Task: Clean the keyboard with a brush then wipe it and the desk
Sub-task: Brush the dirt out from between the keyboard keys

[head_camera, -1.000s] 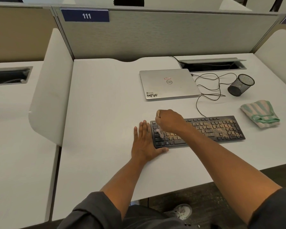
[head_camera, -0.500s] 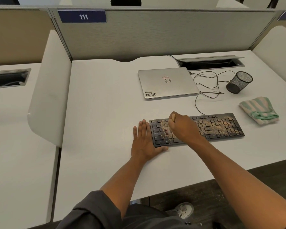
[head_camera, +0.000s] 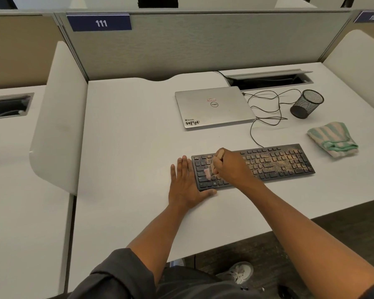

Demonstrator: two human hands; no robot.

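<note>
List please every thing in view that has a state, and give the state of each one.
keyboard: flat on the desk, dusty on its right part
brush: gripped, bristles on the left keys
right hand: grips the brush
left hand: flat on the desk, thumb at the keyboard's near left corner
laptop: lid shut
cloth: bunched, untouched
mesh cup: tipped on its side
desk: not yet wiped

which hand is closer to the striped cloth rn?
Right. The right hand grips the brush over the keyboard's left half, with the striped cloth beyond the keyboard's far right end. The left hand lies flat at the keyboard's left edge, farther away.
</note>
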